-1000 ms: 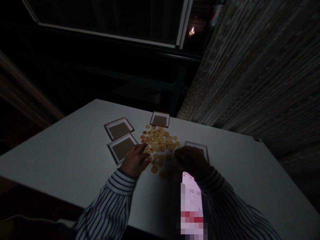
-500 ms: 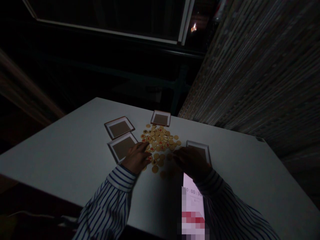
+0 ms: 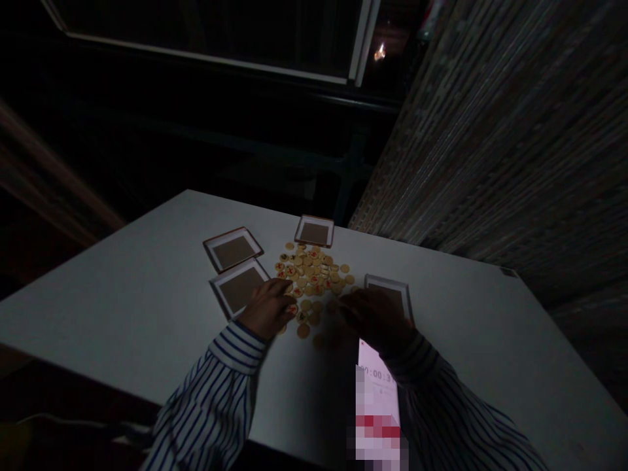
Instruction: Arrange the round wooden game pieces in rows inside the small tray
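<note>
A heap of round wooden xiangqi pieces (image 3: 314,269) lies on the white table, some face up with red or black characters and others blank side up. At the heap's left edge rests my left hand (image 3: 267,307), open, thumb and fingers apart, fingertips at the nearest pieces. My right hand (image 3: 377,317) hovers or rests at the right edge of the heap; it is in deep shadow, its fingers reaching toward the pieces with a gap at the thumb. I see no piece held in either hand. Contact under the fingers is hidden.
Shallow trays surround the heap: one behind (image 3: 314,231), one at the far left (image 3: 233,249), one near the left hand (image 3: 238,288) and one partly under the right hand (image 3: 400,291). A lit phone timer (image 3: 377,379) lies by my right forearm. A string curtain (image 3: 471,131) hangs at right.
The timer on the phone has moved on by about a second. Both hands hold their places; the view has shifted very slightly.
</note>
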Available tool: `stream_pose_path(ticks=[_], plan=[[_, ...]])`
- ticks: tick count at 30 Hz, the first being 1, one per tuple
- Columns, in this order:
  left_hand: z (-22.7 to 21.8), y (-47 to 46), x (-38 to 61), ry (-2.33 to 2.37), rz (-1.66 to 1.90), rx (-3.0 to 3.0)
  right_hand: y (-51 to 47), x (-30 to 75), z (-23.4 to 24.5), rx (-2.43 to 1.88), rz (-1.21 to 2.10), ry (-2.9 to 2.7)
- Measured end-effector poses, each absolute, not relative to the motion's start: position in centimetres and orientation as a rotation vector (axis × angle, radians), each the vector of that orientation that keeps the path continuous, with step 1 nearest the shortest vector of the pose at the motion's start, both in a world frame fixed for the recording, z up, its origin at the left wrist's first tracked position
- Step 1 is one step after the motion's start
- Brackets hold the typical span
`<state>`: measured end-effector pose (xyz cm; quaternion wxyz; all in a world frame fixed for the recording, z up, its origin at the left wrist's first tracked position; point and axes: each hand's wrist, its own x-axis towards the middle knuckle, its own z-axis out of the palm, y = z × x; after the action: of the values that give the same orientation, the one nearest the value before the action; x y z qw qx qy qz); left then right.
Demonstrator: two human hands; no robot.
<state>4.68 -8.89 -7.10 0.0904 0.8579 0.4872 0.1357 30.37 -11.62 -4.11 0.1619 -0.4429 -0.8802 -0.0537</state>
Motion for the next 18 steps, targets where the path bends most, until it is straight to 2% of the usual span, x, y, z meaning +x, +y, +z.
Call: stream_pose_path(ticks=[9, 18], plan=[[-6.4, -8.9, 4.8, 1.390, 0.886, 2.628, -11.9, 30.6, -4.0, -1.314, -0.125, -2.511], [-5.0, -9.4, 4.8, 1.375, 1.066, 2.631, -12.1, 31.5, -4.7, -1.258, -0.112, -2.462]])
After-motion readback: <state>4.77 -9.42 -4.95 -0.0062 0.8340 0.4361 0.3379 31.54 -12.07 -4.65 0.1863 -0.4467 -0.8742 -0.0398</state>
